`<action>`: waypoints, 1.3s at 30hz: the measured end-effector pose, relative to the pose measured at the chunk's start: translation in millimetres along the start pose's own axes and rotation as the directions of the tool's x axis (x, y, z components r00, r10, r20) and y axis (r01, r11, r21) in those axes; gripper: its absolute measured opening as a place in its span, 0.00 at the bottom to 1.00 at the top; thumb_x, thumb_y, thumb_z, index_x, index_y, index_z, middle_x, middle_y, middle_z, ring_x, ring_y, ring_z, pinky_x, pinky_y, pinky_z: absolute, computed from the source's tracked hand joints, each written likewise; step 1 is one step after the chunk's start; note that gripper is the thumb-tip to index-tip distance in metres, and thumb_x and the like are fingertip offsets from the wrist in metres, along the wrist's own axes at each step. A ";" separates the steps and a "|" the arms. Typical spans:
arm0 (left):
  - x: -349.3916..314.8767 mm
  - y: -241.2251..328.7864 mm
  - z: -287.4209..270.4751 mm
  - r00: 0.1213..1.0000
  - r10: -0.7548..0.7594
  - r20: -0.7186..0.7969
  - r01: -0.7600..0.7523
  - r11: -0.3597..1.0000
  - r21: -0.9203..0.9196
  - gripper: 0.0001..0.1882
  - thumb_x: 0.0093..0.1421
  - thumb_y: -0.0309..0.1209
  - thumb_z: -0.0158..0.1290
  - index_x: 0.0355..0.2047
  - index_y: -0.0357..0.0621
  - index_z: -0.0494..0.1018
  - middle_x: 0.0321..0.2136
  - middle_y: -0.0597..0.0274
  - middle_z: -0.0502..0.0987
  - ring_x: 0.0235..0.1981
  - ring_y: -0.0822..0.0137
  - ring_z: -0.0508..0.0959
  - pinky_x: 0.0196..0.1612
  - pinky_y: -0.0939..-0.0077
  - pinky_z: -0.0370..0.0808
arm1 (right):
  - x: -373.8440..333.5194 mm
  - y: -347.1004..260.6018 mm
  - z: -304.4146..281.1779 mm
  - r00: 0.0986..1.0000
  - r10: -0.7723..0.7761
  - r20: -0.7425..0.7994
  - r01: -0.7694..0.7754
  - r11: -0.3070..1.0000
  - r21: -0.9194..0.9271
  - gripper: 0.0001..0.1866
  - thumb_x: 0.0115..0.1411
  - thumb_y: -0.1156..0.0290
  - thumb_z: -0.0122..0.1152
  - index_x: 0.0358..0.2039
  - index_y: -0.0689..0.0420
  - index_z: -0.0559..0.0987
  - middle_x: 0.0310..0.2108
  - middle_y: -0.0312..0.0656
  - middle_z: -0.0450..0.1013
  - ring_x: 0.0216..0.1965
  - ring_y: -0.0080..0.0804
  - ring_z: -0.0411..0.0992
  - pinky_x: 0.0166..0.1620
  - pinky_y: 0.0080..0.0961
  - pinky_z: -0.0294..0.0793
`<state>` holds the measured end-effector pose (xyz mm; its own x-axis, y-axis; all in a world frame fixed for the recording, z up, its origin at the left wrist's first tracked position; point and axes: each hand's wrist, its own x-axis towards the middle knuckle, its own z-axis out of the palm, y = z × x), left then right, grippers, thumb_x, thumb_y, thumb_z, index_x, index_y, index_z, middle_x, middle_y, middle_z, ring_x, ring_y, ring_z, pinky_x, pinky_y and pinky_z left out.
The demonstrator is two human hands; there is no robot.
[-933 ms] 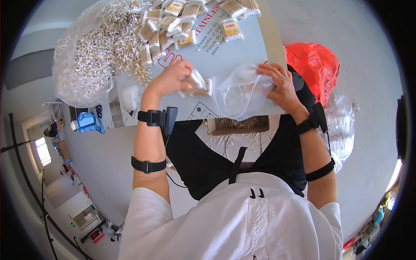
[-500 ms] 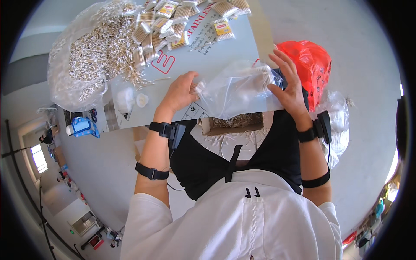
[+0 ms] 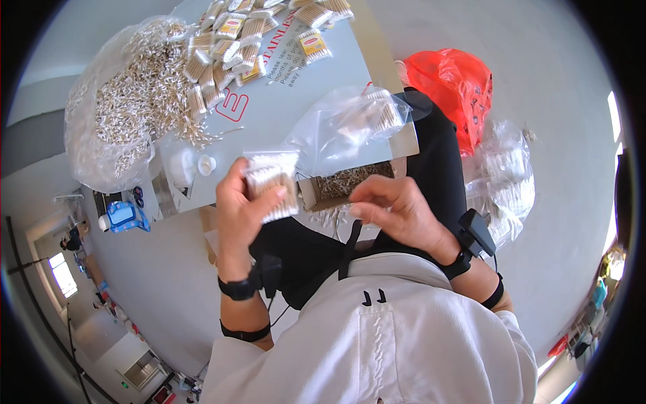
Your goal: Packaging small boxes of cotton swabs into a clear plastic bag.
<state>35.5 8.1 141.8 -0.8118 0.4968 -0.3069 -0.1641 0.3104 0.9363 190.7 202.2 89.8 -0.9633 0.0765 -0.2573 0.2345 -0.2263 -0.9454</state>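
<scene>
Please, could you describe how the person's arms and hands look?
The left hand and right hand wear no gloves. Each wrist has a black strap, black boxy device and thin dark cable. Each forearm has a black band; the sleeves are white.

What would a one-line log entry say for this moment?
left hand: holding cotton swab pack | right hand: apart from pack, nothing visibly held | clear bag: on table | red bag: right of table

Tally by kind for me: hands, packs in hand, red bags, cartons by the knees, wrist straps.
Hands: 2 (left hand, right hand)
Held pack: 1
Red bag: 1
Carton: 1
Wrist straps: 2
Total: 7
</scene>
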 end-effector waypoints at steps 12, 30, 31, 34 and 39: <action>-28.6 -17.0 56.8 0.396 0.689 0.606 -0.772 -0.107 0.627 0.09 0.57 0.26 0.51 0.38 0.35 0.72 0.42 0.48 0.77 0.42 0.54 0.78 0.39 0.65 0.75 | -0.8 6.2 9.9 0.949 0.258 0.181 -0.312 0.695 0.647 0.23 0.60 0.55 0.62 0.43 0.63 0.77 0.35 0.38 0.75 0.36 0.24 0.74 0.40 0.21 0.76; -25.8 22.1 40.9 0.758 -0.118 0.642 -0.462 0.598 0.655 0.33 0.46 0.30 0.64 0.53 0.36 0.66 0.39 0.49 0.75 0.40 0.49 0.76 0.45 0.62 0.72 | 2.9 -11.8 5.0 0.966 -0.146 0.213 0.192 0.958 -0.211 0.20 0.49 0.76 0.66 0.44 0.65 0.75 0.32 0.47 0.76 0.32 0.34 0.75 0.39 0.26 0.74; -25.0 19.7 40.0 0.758 -0.122 0.641 -0.458 0.599 0.656 0.33 0.46 0.30 0.64 0.53 0.36 0.66 0.39 0.49 0.75 0.40 0.49 0.76 0.45 0.62 0.72 | 3.8 -13.7 5.6 0.947 -0.200 0.252 0.259 0.938 -0.229 0.21 0.50 0.75 0.66 0.45 0.64 0.74 0.31 0.49 0.75 0.31 0.37 0.75 0.38 0.27 0.74; -21.9 18.7 29.7 0.816 -0.084 0.572 -0.337 0.735 0.589 0.25 0.49 0.29 0.61 0.48 0.35 0.70 0.35 0.48 0.77 0.36 0.50 0.78 0.41 0.66 0.74 | 8.3 -21.2 -3.3 0.960 -0.159 0.230 0.206 0.959 -0.197 0.22 0.51 0.76 0.65 0.48 0.63 0.73 0.29 0.47 0.74 0.30 0.39 0.75 0.36 0.28 0.74; -5.7 33.0 6.5 0.996 -0.085 0.023 0.066 0.893 0.446 0.16 0.55 0.27 0.58 0.43 0.32 0.72 0.29 0.61 0.78 0.31 0.76 0.75 0.35 0.76 0.74 | 19.5 -28.3 -6.3 0.872 -0.487 0.054 0.454 0.763 -0.459 0.24 0.54 0.78 0.61 0.53 0.60 0.71 0.25 0.44 0.73 0.26 0.39 0.74 0.30 0.29 0.72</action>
<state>38.4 20.8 173.3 -0.7814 0.4874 -0.3897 0.0497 0.6711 0.7397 166.1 216.2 110.2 -0.9611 0.1247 0.2465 -0.1986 0.3080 -0.9304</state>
